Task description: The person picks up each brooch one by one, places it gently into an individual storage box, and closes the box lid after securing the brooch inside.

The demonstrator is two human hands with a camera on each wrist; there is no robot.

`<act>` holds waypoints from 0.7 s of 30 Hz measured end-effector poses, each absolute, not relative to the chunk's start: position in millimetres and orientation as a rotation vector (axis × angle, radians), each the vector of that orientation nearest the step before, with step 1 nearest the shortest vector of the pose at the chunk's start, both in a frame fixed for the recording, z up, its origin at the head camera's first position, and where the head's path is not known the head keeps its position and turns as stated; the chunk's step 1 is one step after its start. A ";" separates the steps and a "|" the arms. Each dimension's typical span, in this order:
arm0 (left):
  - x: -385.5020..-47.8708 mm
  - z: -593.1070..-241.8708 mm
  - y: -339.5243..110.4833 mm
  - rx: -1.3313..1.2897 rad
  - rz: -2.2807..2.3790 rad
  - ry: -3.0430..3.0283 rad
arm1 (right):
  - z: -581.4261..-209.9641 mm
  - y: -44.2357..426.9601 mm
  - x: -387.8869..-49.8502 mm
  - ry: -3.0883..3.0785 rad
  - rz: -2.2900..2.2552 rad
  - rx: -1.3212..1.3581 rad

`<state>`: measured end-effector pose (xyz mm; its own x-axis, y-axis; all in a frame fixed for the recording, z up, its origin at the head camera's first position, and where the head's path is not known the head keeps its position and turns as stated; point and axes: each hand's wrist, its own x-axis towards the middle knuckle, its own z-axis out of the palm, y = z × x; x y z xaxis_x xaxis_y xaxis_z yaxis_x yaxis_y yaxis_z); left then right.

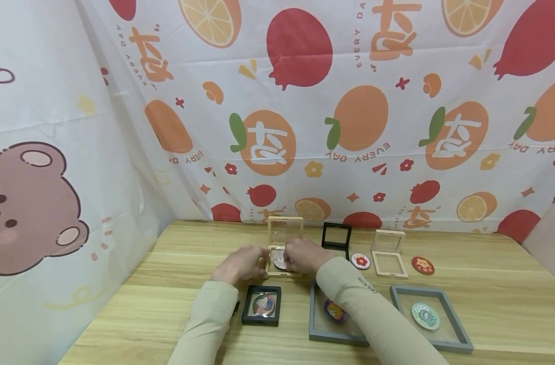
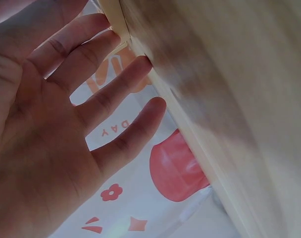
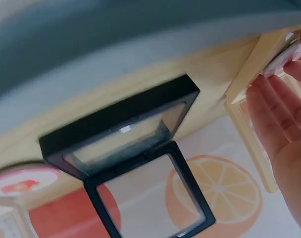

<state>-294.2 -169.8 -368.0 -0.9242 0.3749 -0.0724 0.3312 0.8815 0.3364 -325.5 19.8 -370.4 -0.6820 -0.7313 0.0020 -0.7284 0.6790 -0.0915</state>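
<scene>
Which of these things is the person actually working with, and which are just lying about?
In use, it seems:
pale round badge
open wooden frame around it

Lying about, as far as shows:
black frame holding a badge
open black frame
two grey frames
purple badge
green badge
smaller wooden frame
flower badge
red badge

At twelve o'clock we see a creased white fabric backdrop [image 1: 313,126] printed with orange and red fruit, small flowers and lettering, and at nine o'clock a white fabric sheet [image 1: 40,106] bearing a large pinkish-brown cartoon bear [image 1: 31,208]. From four to eight o'clock we have a light-brown wood-grain tabletop [image 1: 140,314], with soft, fairly even light across the fabric.
</scene>
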 end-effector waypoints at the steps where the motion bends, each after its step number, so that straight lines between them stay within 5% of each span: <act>1: -294.5 -368.2 -169.7 0.548 0.486 2.914 | -369.8 19.7 -325.3 2.843 -0.117 -1.243; 21: -299.0 -367.2 -176.1 0.555 0.578 3.032 | -360.8 29.7 -325.6 2.792 -0.350 -1.150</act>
